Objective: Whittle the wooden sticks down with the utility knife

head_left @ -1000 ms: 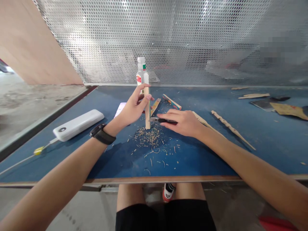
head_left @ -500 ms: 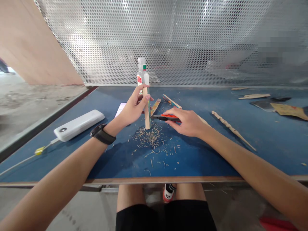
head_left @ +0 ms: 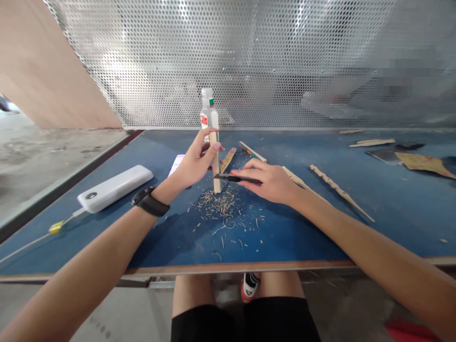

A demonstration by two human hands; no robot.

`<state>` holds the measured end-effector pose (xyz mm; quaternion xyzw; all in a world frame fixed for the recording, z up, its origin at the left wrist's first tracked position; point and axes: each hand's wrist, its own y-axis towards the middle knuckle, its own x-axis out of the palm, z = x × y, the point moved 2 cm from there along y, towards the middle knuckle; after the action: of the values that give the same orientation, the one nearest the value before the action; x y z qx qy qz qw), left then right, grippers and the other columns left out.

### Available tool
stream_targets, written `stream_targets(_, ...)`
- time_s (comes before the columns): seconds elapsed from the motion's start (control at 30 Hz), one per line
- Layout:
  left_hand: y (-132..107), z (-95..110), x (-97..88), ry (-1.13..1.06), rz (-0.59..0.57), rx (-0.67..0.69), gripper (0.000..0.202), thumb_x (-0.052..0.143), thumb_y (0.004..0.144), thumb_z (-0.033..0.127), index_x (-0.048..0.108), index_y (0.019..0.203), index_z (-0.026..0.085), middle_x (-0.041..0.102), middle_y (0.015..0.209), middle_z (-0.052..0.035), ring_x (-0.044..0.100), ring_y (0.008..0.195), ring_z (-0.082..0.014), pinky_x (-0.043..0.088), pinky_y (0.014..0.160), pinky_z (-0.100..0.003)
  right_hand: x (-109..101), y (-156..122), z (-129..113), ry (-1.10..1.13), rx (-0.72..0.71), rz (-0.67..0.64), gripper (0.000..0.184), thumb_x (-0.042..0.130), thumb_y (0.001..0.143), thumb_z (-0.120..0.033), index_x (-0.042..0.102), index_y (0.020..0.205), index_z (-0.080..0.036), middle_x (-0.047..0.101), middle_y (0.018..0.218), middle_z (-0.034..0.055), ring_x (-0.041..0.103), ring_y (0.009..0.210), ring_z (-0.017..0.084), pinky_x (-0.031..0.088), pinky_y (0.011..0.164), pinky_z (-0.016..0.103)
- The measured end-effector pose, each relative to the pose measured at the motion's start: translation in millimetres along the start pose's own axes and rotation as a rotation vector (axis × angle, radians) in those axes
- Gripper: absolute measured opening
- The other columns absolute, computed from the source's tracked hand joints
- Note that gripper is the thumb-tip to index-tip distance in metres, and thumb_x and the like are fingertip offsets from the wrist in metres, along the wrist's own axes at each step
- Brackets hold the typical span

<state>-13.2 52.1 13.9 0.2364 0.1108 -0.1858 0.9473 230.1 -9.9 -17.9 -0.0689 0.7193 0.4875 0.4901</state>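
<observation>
My left hand [head_left: 194, 161] pinches the top of a short wooden stick [head_left: 215, 167] that stands upright on the blue table [head_left: 320, 223]. In my right hand [head_left: 272, 182] is a utility knife [head_left: 235, 178], held flat with its blade against the lower part of the stick. Under both lies a heap of wood shavings [head_left: 221, 206]. A black watch [head_left: 149, 202] is on my left wrist.
A clear bottle [head_left: 208, 111] stands behind the stick by the perforated metal screen [head_left: 249, 61]. A white power bank [head_left: 114, 187] with a cable lies to the left. Carved sticks [head_left: 340, 192] lie to the right, with coloured strips [head_left: 253, 152] behind my hands and scraps [head_left: 422, 161] far right.
My right hand rolled, lifting the knife so its red side showed, then brought it back down flat against the stick. The left hand kept hold of the stick.
</observation>
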Motion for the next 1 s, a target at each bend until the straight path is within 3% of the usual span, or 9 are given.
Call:
stream_targets(0.2,-0.8,-0.9,0.9,-0.009,0.011,0.028,0.035,0.055,0.110,0.038,0.046,0.144,0.031,0.071,0.109,-0.0051,0.070,0.075,-0.0116,0.064,0.060,-0.021,-2.8,1.1,5.7,0.095,-0.004,-0.011,0.037,0.059,0.112,-0.037,0.074,0.145,-0.030,0.077,0.117,0.0070,0.074,0.090,0.018,0.057,0.075,0.031)
stream_targets(0.3,-0.6,-1.6,-0.3,-0.012,0.004,0.039,0.035,0.056,0.110,0.038,0.047,0.144,0.031,0.072,0.109,-0.0053,0.070,0.075,-0.0116,0.063,0.058,-0.020,1.4,0.0,3.9,0.212,-0.027,-0.093,0.038,0.060,0.112,-0.038,0.074,0.145,-0.025,0.078,0.109,0.0062,0.072,0.087,0.017,0.057,0.082,0.032)
stream_targets(0.43,0.1,-2.7,-2.1,-0.003,-0.009,0.038,0.037,0.057,0.111,0.041,0.047,0.146,0.032,0.073,0.110,-0.0057,0.071,0.076,-0.0125,0.060,0.055,-0.019,7.3,-3.8,-3.2,0.241,-0.101,-0.212,0.036,0.062,0.112,-0.038,0.076,0.142,-0.025,0.079,0.099,0.0029,0.069,0.080,0.015,0.054,0.076,0.029)
stream_targets(0.57,-0.1,-2.4,-1.8,-0.023,-0.006,0.029,0.037,0.058,0.110,0.043,0.048,0.145,0.033,0.072,0.110,-0.0049,0.073,0.077,-0.0128,0.061,0.056,-0.019,3.9,-2.5,-7.3,0.107,-0.128,-0.147,0.034,0.062,0.112,-0.038,0.077,0.140,-0.028,0.081,0.104,0.0014,0.071,0.080,0.014,0.049,0.067,0.028)
stream_targets(0.73,-0.9,0.2,0.6,-0.036,-0.006,0.002,0.036,0.058,0.111,0.040,0.046,0.144,0.033,0.070,0.112,-0.0054,0.075,0.080,-0.0140,0.064,0.060,-0.022,-3.1,2.1,0.2,-0.027,-0.045,-0.010,0.037,0.057,0.114,-0.041,0.074,0.146,-0.034,0.082,0.109,0.0008,0.073,0.083,0.014,0.049,0.065,0.028)
stream_targets(1.0,-0.1,-1.3,-0.6,0.020,0.003,0.006,0.039,0.058,0.110,0.044,0.046,0.144,0.033,0.071,0.111,-0.0058,0.071,0.078,-0.0133,0.059,0.055,-0.021,3.6,-2.1,-1.8,0.086,-0.084,-0.108,0.036,0.058,0.114,-0.039,0.076,0.143,-0.028,0.081,0.104,0.0022,0.071,0.082,0.014,0.050,0.070,0.029)
